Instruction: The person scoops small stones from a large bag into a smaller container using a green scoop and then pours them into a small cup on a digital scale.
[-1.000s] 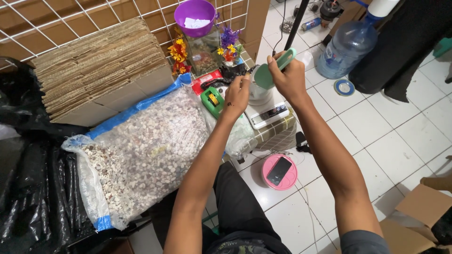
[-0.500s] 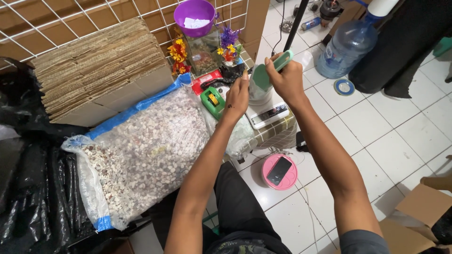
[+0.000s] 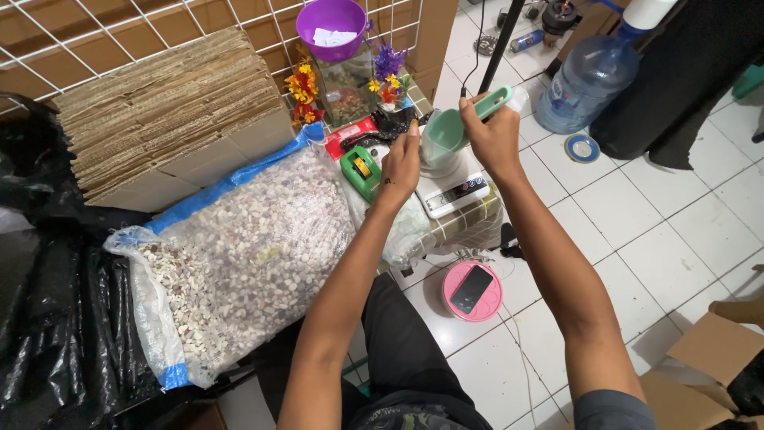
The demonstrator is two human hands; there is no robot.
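My right hand [image 3: 495, 137] grips the handle of a pale green scoop [image 3: 458, 123], tilted over a small clear bag [image 3: 436, 159] that stands on a white kitchen scale [image 3: 455, 191]. My left hand [image 3: 400, 163] holds the left edge of that bag's mouth. The scale sits on a low table covered with a checked cloth [image 3: 469, 224]. To the left lies a big clear sack [image 3: 239, 259] full of small pale and reddish pieces, its mouth edged in blue.
A green tape dispenser [image 3: 360, 170] is beside the scale. A stack of flat cardboard [image 3: 167, 119] stands at the back left, black plastic bags [image 3: 56, 318] at the left. A pink lid with a phone [image 3: 472, 290] lies on the tiled floor. A water jug [image 3: 587, 81] stands at the back right.
My right hand has tipped the scoop lower over the bag on the scale. The left hand has stayed on the bag's edge.
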